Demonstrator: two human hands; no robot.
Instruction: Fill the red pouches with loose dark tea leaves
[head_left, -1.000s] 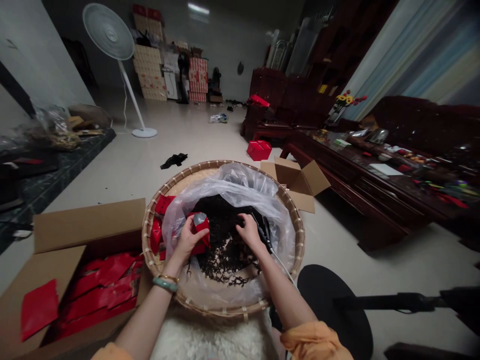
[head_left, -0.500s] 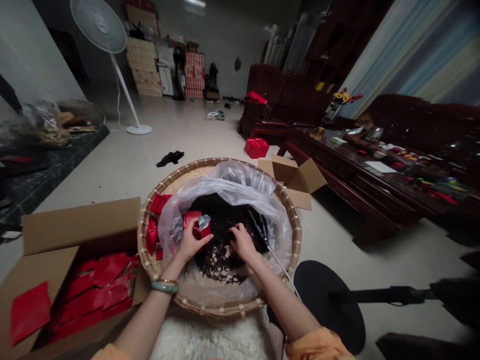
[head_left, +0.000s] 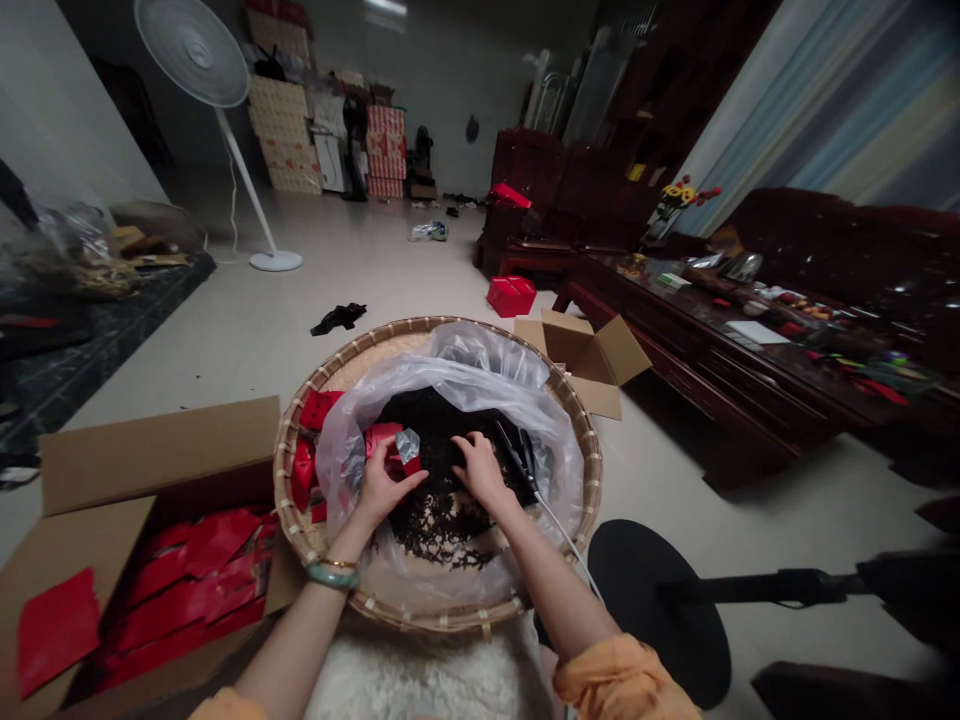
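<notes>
A round woven basket [head_left: 341, 365] rests in front of me, lined with a clear plastic bag [head_left: 480, 375] that holds a pile of dark loose tea leaves [head_left: 442, 430]. My left hand [head_left: 382, 485] grips a small red pouch [head_left: 391, 440] with its silver mouth open, held over the leaves. My right hand [head_left: 476, 470] is curled, fingers pinched down into the tea pile just right of the pouch. More red pouches [head_left: 311, 440] lie in the basket's left side.
A cardboard box [head_left: 157, 460] of flat red pouches [head_left: 187, 580] sits at my left. A smaller open box [head_left: 592, 355] lies beyond the basket. A black round stool [head_left: 660, 610] stands at right, a dark wooden table [head_left: 712, 350] further right, a standing fan [head_left: 199, 50] behind.
My right hand has shifted slightly left in the tea leaves, closer to the pouch. My left hand lowered the pouch a little and keeps hold of it.
</notes>
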